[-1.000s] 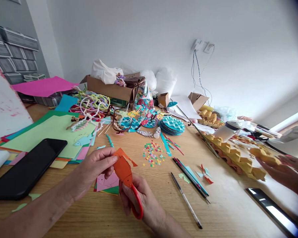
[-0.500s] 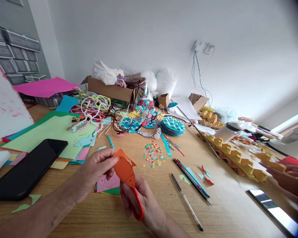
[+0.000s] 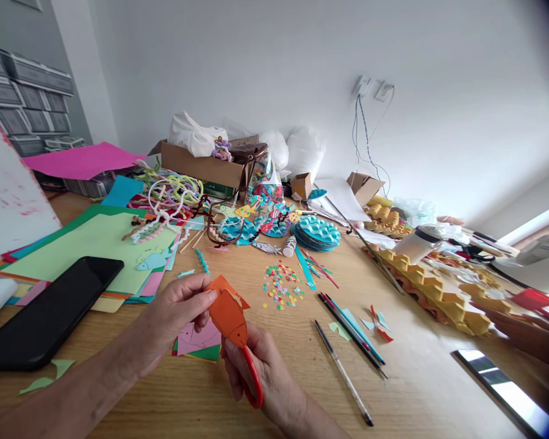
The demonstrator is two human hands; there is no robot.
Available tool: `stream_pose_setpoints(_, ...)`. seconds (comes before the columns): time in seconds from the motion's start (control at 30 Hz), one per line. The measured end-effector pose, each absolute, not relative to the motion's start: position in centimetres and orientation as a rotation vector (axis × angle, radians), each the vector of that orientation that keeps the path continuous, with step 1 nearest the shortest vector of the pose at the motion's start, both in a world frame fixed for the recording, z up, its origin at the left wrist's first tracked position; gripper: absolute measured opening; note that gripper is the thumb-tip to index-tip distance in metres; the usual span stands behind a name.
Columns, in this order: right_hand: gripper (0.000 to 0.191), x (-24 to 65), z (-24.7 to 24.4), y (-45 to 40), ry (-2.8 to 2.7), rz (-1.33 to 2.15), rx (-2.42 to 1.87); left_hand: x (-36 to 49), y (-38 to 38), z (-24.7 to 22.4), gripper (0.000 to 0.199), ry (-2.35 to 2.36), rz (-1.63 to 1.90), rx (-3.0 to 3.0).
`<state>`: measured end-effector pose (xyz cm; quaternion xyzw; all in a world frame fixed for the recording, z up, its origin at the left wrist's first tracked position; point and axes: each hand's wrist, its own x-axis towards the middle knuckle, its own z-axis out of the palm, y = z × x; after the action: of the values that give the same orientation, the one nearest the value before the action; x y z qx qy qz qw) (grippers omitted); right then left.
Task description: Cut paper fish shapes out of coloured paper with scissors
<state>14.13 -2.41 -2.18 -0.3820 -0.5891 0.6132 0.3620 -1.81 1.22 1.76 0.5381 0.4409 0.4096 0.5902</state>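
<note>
nearest, the right hand [image 3: 261, 355] is curled round the red-handled scissors [image 3: 255, 385]; their blades are hidden, so whether they stand apart cannot be told. just ahead is the orange paper [image 3: 229, 317] with a fish drawn on it, raised above the table [image 3: 293, 329], its fish-head end by the right hand. the left hand [image 3: 182, 308] pinches the tail end between thumb and fingers, so the hands are apart, with the paper between them.

lower than the orange paper, to its left, pink paper [image 3: 196, 339] lies on the table, a fish outline on it. a clear pen [image 3: 343, 373] and slim pens or pencils [image 3: 359, 338] lie to its right, a black phone [image 3: 59, 314] well to its left. beyond it are scattered paper dots [image 3: 283, 285], and, farther off, left of it, stacked coloured sheets [image 3: 80, 244]. turquoise wavy discs [image 3: 318, 233] sit beyond it to the right; farthest, a cardboard box [image 3: 196, 166] stands behind it, slightly left.
</note>
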Motion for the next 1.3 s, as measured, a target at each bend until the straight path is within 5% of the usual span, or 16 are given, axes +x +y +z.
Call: stream_pose_setpoints(1.3,0.054,13.88,-1.24,-2.52,-1.514,1.569,-0.966,-1.80,1.05,1.58,0.022,0.906,0.940,1.170)
